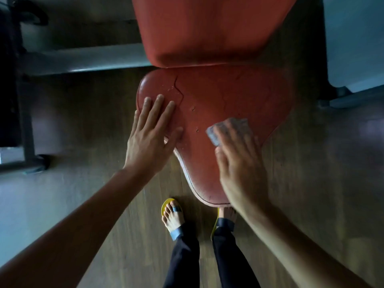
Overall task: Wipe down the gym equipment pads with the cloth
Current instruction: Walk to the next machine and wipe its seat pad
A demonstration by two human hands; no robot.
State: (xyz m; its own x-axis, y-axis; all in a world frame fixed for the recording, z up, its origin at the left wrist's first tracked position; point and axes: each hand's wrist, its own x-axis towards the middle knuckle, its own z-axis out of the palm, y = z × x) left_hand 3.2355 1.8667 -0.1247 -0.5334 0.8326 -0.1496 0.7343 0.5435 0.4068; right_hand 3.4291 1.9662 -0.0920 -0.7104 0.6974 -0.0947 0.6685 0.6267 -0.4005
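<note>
Cloth (213, 135): a small grey rag, lying on the right part of the red seat pad (218, 96), near the pad's right edge and about midway between its far and near ends. Head view, looking straight down. The right hand (241, 169) covers most of the cloth; its fingers (234, 132) lie stretched flat on top of it, pressing it against the pad, and are blurred, with the thumb just beside the cloth's near left corner. The left hand (148, 144) rests palm down on the left part of the same pad; its fingers are straight and slightly spread, holding nothing, their tips near the pad's far left corner. The seat pad is wide at the far end and narrows toward the person; a pale piping runs along its near left edge. A crack (178, 88) runs through the covering just beyond the left fingertips, with small chipped spots between the two hands. A second red pad, the back pad (207, 28), stands beyond the seat pad, and their edges meet. Below lies a dark wood-patterned floor (93, 113). At the near end of the seat pad are two feet in yellow sandals (172, 217) and dark trousers (182, 262). A dark metal frame (27, 121) stands at far left.
</note>
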